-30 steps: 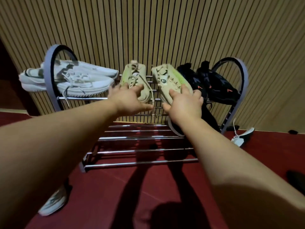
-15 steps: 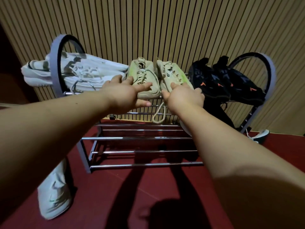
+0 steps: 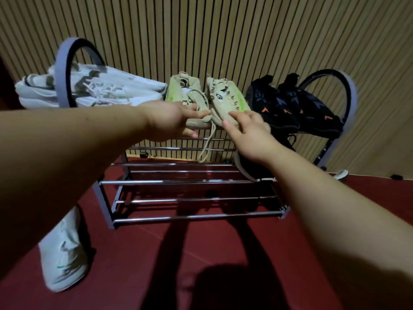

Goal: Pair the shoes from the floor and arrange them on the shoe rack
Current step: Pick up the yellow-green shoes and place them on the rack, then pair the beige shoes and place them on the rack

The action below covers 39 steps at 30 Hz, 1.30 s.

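The left tan shoe [image 3: 185,90] and the right tan shoe [image 3: 223,101] sat side by side in the middle of the top shelf of the shoe rack [image 3: 190,182]. They were between the white pair [image 3: 107,92] at the rack's left end and the black pair [image 3: 290,108] at its right end.

The left hand [image 3: 169,121] was at the toe of the left tan shoe, its fingers [image 3: 199,113] straight and apart, with the tips touching the shoe. The right hand [image 3: 250,130] was at the toe of the right tan shoe, its fingers [image 3: 230,128] loose and spread, holding nothing.

It looked like the tan pair was being set straight. A lace [image 3: 207,144] hung down from the top shelf. One white shoe [image 3: 63,253] lay on the floor by the rack's left leg. Next, I think, a hand would have to go down for it and find its mate.
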### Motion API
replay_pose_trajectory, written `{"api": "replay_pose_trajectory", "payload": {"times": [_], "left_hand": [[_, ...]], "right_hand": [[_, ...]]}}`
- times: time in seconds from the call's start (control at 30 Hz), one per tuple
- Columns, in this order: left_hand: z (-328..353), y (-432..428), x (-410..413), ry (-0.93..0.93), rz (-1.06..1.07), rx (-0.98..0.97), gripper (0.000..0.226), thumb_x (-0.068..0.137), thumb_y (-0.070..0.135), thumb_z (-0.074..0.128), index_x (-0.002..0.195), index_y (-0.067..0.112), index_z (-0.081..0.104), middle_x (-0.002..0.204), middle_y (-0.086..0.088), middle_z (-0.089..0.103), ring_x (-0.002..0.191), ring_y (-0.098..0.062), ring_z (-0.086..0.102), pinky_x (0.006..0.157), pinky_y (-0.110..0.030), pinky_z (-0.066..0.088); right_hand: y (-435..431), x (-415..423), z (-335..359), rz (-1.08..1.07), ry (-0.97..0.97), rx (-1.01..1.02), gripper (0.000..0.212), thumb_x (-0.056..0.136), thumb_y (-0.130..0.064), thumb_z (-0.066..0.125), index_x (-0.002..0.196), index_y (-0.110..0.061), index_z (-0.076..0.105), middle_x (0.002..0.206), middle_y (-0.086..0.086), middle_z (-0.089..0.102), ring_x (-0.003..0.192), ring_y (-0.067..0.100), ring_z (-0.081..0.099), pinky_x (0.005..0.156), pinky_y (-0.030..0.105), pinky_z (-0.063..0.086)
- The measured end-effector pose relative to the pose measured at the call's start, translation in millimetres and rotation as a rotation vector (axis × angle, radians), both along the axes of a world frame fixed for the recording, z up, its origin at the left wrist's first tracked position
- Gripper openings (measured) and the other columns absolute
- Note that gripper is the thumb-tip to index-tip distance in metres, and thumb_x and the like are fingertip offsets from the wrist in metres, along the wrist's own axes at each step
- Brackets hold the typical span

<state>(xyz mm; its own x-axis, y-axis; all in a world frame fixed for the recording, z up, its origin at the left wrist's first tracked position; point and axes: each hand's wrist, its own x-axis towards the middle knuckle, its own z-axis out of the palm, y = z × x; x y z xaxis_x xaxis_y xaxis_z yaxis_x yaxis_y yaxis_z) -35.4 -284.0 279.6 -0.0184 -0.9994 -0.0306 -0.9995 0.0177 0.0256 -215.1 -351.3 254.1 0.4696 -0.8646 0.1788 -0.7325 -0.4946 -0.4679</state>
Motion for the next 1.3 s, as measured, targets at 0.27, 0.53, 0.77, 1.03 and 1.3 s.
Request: {"api": "replay_pose_trajectory", "payload": {"times": [0.27, 0.53, 0.77, 1.03, 1.3], "left_hand": [[-18, 20, -39, 0.009, 0.274, -0.309, 0.103, 0.08, 0.065, 0.048, 0.143, 0.03, -0.026, 0.153, -0.012, -0.027, 0.141, -0.03, -0.025, 0.115, -0.045, -0.013], [-122, 27, -135, -0.154, -0.18, -0.404, 0.084, 0.082, 0.045, 0.062, 0.149, 0.015, 0.021, 0.152, -0.029, 0.015, 0.141, -0.045, 0.011, 0.113, -0.051, 0.005], [-228, 50, -242, 0.075, 0.239, 0.369, 0.091, 0.084, 0.07, 0.039, 0.15, 0.028, -0.009, 0.156, -0.015, -0.015, 0.142, -0.039, -0.015, 0.115, -0.052, -0.002], [-305, 44, -342, 0.171, 0.18, 0.705, 0.096, 0.08, 0.075, 0.039, 0.148, 0.034, -0.015, 0.155, -0.008, -0.025, 0.142, -0.036, -0.02, 0.115, -0.052, -0.003], [-328, -18, -380, 0.303, 0.416, 0.707, 0.117, 0.062, 0.083, 0.054, 0.143, 0.043, -0.02, 0.146, -0.006, -0.042, 0.135, -0.043, -0.031, 0.106, -0.068, -0.007]], "right_hand": [[16, -68, -42, 0.046, 0.119, -0.203, 0.073, 0.092, -0.052, 0.046, 0.15, -0.036, 0.004, 0.158, 0.004, -0.001, 0.144, 0.026, 0.004, 0.113, 0.043, 0.013], [22, -155, -116, -0.191, 0.198, 0.045, 0.074, 0.091, -0.053, 0.046, 0.15, -0.032, 0.007, 0.158, 0.008, 0.001, 0.144, 0.028, 0.006, 0.112, 0.044, 0.015], [36, -287, -177, -0.498, 0.438, 0.44, 0.081, 0.089, -0.054, 0.051, 0.15, -0.034, 0.001, 0.158, 0.009, -0.001, 0.143, 0.033, 0.007, 0.114, 0.047, 0.013], [42, -418, -220, -0.743, 0.624, 0.559, 0.091, 0.084, -0.057, 0.056, 0.15, -0.029, 0.0, 0.152, 0.013, 0.015, 0.137, 0.034, 0.021, 0.11, 0.047, 0.023], [-3, -474, -253, -0.815, 0.685, 0.549, 0.105, 0.079, -0.06, 0.062, 0.149, -0.031, -0.009, 0.158, 0.011, 0.001, 0.145, 0.035, 0.002, 0.114, 0.048, 0.014]]}}
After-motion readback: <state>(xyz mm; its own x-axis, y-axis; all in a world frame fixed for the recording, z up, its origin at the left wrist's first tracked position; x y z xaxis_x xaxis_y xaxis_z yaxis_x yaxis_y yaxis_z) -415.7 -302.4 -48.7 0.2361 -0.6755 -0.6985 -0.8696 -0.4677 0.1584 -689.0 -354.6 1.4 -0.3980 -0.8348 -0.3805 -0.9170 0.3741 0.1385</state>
